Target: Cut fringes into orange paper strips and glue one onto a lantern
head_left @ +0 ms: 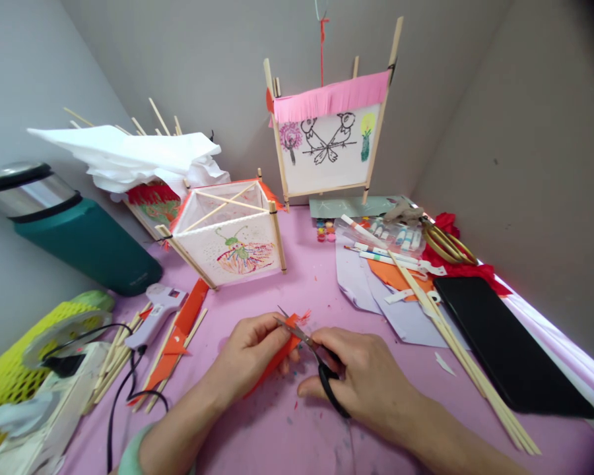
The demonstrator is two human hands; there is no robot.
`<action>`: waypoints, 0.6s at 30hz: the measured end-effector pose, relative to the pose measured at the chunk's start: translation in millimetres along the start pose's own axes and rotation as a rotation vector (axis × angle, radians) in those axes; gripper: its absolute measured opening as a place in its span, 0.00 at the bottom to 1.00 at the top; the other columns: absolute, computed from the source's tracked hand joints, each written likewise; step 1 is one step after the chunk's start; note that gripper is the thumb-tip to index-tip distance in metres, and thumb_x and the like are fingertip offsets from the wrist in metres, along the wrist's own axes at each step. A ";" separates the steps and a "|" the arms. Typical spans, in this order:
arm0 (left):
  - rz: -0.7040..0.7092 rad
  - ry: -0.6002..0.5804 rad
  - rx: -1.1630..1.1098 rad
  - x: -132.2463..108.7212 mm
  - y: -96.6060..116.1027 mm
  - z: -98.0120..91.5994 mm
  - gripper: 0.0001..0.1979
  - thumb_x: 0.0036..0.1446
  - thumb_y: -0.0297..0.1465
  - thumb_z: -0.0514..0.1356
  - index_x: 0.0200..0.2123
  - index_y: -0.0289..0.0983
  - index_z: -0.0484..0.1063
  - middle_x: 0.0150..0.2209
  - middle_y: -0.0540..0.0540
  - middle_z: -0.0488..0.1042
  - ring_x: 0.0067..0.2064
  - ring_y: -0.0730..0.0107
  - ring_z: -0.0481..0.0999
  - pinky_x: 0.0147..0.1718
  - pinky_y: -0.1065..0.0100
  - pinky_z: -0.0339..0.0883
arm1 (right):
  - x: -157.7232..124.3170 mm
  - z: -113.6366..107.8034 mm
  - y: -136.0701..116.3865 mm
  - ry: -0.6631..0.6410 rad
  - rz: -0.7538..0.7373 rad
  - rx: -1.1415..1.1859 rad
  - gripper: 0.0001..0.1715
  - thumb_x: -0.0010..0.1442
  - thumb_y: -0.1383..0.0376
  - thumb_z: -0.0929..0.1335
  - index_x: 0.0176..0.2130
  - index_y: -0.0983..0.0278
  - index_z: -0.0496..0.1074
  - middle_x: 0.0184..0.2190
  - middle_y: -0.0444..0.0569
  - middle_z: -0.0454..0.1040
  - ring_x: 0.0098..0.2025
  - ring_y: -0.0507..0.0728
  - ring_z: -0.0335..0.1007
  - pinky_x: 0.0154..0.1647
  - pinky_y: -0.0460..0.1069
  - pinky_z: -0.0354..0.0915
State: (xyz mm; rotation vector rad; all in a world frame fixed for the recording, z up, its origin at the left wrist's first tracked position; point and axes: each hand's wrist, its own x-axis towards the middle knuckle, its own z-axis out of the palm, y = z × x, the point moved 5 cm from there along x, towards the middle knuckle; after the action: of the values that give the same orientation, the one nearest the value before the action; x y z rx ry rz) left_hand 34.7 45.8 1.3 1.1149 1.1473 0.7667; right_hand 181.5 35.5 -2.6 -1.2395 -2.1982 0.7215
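Between thumb and fingers, my left hand (257,346) pinches a strip of orange-red paper (273,361) whose far end is cut into thin fringe. My right hand (361,373) grips a pair of black-handled scissors (330,386), its fingers in the loops. The scissor blades point to the upper left and lie across the strip beside my left thumb; whether they are biting into the paper I cannot tell. Small red scraps dot the pink tabletop (317,448) below. Beyond my hands stands a paper lantern (247,254) with a drawn insect, framed in wooden sticks.
A lantern with two drawn birds (334,155) hangs at the back. On the left are a teal bottle (86,244), a glue gun (156,313) with its black cord, and more red paper (175,343). Wooden sticks (455,343), markers (391,258) and a black phone (505,336) lie right.
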 end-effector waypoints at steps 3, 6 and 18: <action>-0.007 0.000 0.013 -0.2 0.0 -1.0 0.13 0.49 0.40 0.61 0.26 0.35 0.71 0.22 0.48 0.73 0.20 0.74 0.68 0.23 0.70 0.62 | 1.1 -0.3 0.6 -0.018 0.012 -0.019 0.16 0.48 0.55 0.75 0.31 0.61 0.69 0.23 0.38 0.69 0.23 0.49 0.60 0.25 0.44 0.48; -0.005 0.002 0.031 -1.0 0.1 -2.0 0.13 0.50 0.40 0.60 0.25 0.35 0.70 0.23 0.48 0.74 0.20 0.74 0.69 0.23 0.71 0.62 | 0.9 -0.4 0.3 -0.033 0.010 -0.033 0.16 0.49 0.55 0.75 0.29 0.61 0.69 0.22 0.38 0.69 0.23 0.49 0.60 0.25 0.44 0.48; 0.003 0.000 0.050 -0.1 0.3 -1.7 0.13 0.51 0.40 0.60 0.24 0.35 0.69 0.24 0.47 0.74 0.21 0.74 0.69 0.23 0.71 0.62 | 1.6 1.4 4.2 -0.021 -0.018 -0.064 0.18 0.51 0.52 0.73 0.28 0.61 0.68 0.22 0.39 0.69 0.23 0.50 0.60 0.25 0.44 0.48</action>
State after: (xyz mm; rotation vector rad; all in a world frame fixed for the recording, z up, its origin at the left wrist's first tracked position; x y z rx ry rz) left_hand 33.0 46.3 1.6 1.1585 1.1705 0.7432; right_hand 182.4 38.4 -6.1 -1.2470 -2.2622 0.6646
